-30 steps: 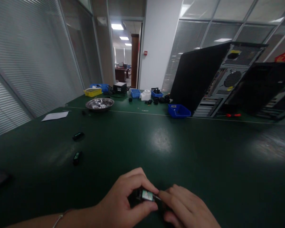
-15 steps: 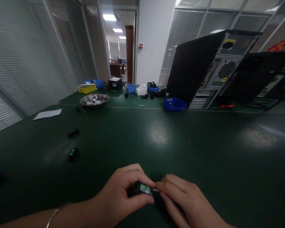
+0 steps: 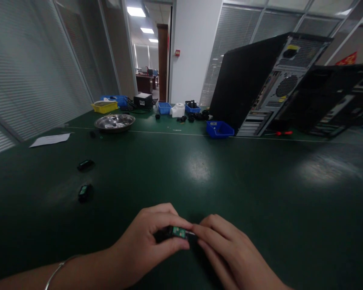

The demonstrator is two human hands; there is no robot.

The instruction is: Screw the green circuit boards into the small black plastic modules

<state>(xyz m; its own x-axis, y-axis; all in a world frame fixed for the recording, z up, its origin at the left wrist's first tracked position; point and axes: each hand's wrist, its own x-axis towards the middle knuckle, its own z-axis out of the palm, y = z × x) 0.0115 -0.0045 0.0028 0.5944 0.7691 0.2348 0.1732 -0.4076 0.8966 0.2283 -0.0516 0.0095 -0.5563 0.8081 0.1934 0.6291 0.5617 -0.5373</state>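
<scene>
My left hand [image 3: 148, 241] pinches a small black module with a green circuit board [image 3: 175, 232] between thumb and fingers, low over the green table [image 3: 199, 173]. My right hand [image 3: 230, 253] meets it from the right, its fingertips closed on the metal end of the same module. Two more small black modules lie on the table to the left, the nearer one [image 3: 84, 192] and the farther one [image 3: 85, 164].
A metal dish [image 3: 115, 122], yellow bin [image 3: 104, 106], blue bins [image 3: 219, 129], a white device [image 3: 178, 110] and black parts stand at the far edge. Two open computer cases [image 3: 260, 80] lean at the back right, with a red-handled tool [image 3: 280, 133]. Paper [image 3: 50, 139] lies far left.
The view has shifted so the hands and table things sit slightly higher and to the left. Both hands keep hold of the module, which has turned flatter.
</scene>
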